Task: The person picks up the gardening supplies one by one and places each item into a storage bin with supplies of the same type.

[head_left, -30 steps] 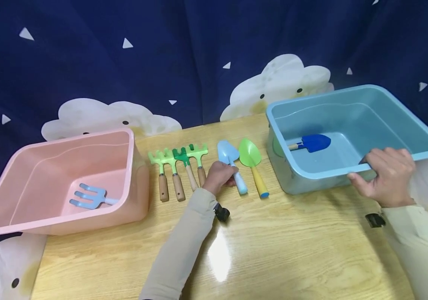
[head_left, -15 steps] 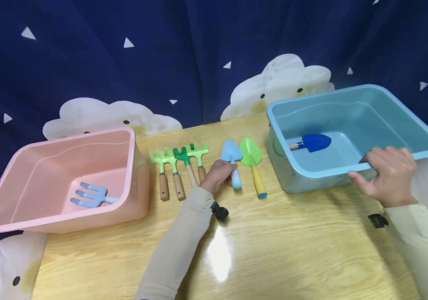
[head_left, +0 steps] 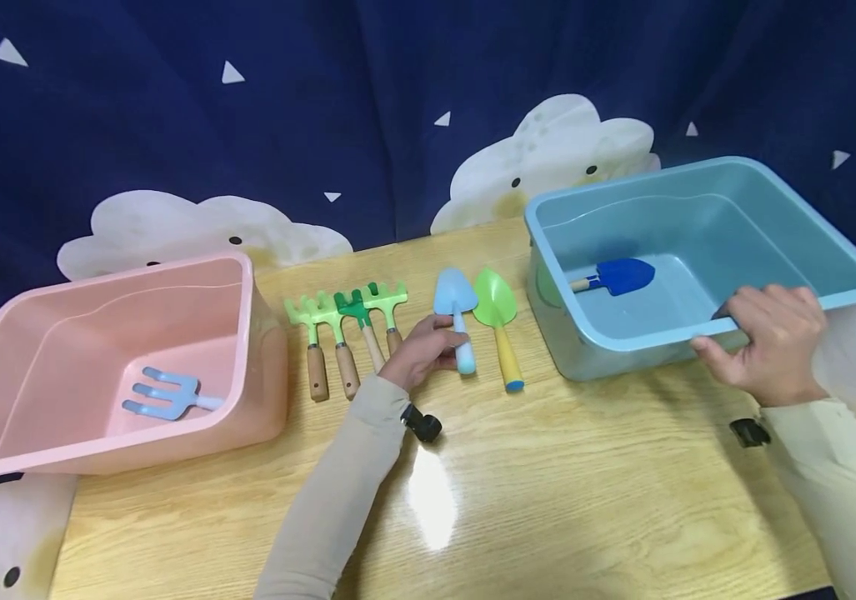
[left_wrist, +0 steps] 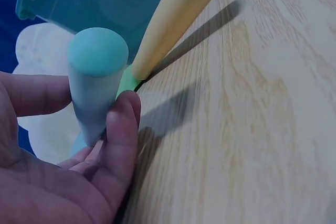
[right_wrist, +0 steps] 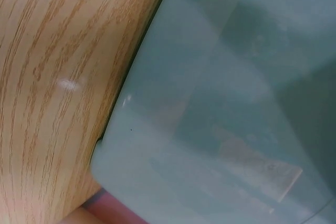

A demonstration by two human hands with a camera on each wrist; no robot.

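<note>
The left hand (head_left: 422, 350) pinches the pale-blue trowel (head_left: 454, 292) by its handle, between the rakes (head_left: 317, 371) and the green trowel (head_left: 495, 298); a firm pinch should keep the blade from twisting. The right hand (head_left: 776, 340) grips the near rim of the blue tub (head_left: 633, 344), which ought to steady it. With the green trowel just beside, a straight lift would best avoid knocks.

Your tabletop (head_left: 585, 500) is grained wood, smooth and glossy enough to throw back a bright glare. The pink tub (head_left: 266, 375) and blue tub (head_left: 570, 354) look like smooth plastic with a soft sheen. Your pale blue trowel (head_left: 455, 292) has a smooth, matt handle; the green trowel (head_left: 498, 310) has a shinier blade. You see bare-wood handles (head_left: 347, 371), a matt cloth curtain (head_left: 307, 108) and your creased, matt cloth sleeves (head_left: 330, 492).
</note>
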